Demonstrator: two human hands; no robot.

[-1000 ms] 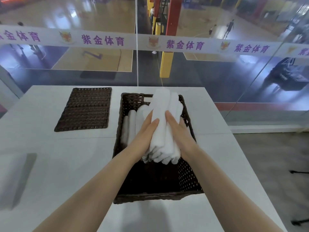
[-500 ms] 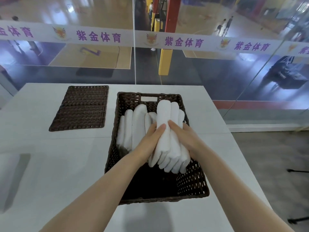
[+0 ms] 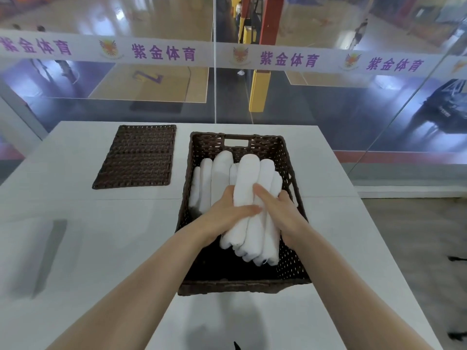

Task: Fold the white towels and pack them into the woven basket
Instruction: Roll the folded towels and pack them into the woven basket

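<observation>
A dark brown woven basket [image 3: 290,251] stands on the white table [image 3: 101,248] in front of me. A bundle of folded white towels [image 3: 255,223] lies lengthwise in its right half. My left hand [image 3: 227,213] grips the bundle from the left, its thumb laid across the top. My right hand [image 3: 280,210] holds it from the right, thumb on top too. More folded white towels [image 3: 212,178] stand packed side by side along the basket's left wall, with their near ends hidden behind my left hand.
A flat woven lid [image 3: 137,156] lies on the table to the left of the basket. A glass wall [image 3: 214,72] with a white banner rises just behind the table's far edge. The table's right edge drops to grey floor [image 3: 417,248].
Both hands have lowered the towel bundle from above the rim down into the basket's right half. My left thumb now lies across the bundle's top.
</observation>
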